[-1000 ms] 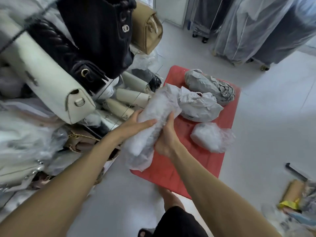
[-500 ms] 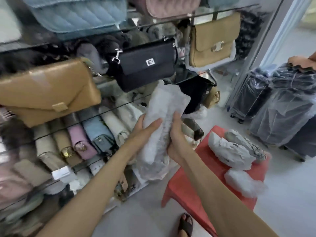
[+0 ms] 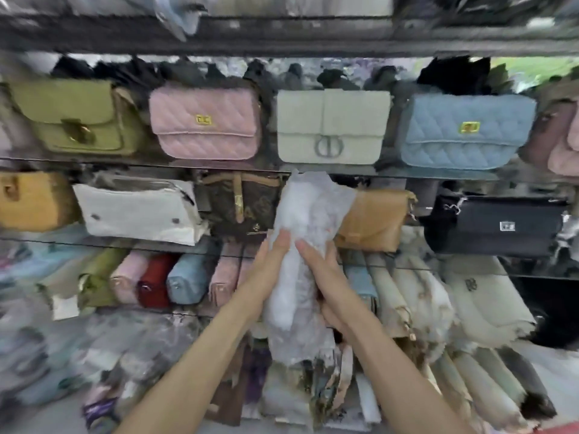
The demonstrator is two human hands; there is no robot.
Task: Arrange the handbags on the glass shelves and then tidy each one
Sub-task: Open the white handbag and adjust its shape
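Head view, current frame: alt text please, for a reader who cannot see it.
Both hands, left hand and right hand, hold an upright white plastic-wrapped bundle in front of glass shelves crowded with handbags. On the shelf above sit a pink quilted bag, a white flap bag and a blue quilted bag.

So the wrapped bag (image 3: pixel 300 261) is a long bundle in white, crinkly paper and plastic, held upright in front of the glass shelves (image 3: pixel 125 162), its top reaching the edge of the upper one. Left hand (image 3: pixel 269 270) and right hand (image 3: pixel 326 277) grip it from either side around the middle. On the upper shelf sit four bags facing front in a row: olive bag (image 3: pixel 78 117), pink quilted bag (image 3: pixel 205 122), cream bag (image 3: pixel 332 126), blue quilted bag (image 3: pixel 466 130). Below them: mustard bag (image 3: pixel 31 200), white bag (image 3: pixel 138 211), brown patterned bag (image 3: pixel 241 205), tan bag (image 3: pixel 372 220), black bag (image 3: pixel 498 227). Further down, bags lie packed end-out.
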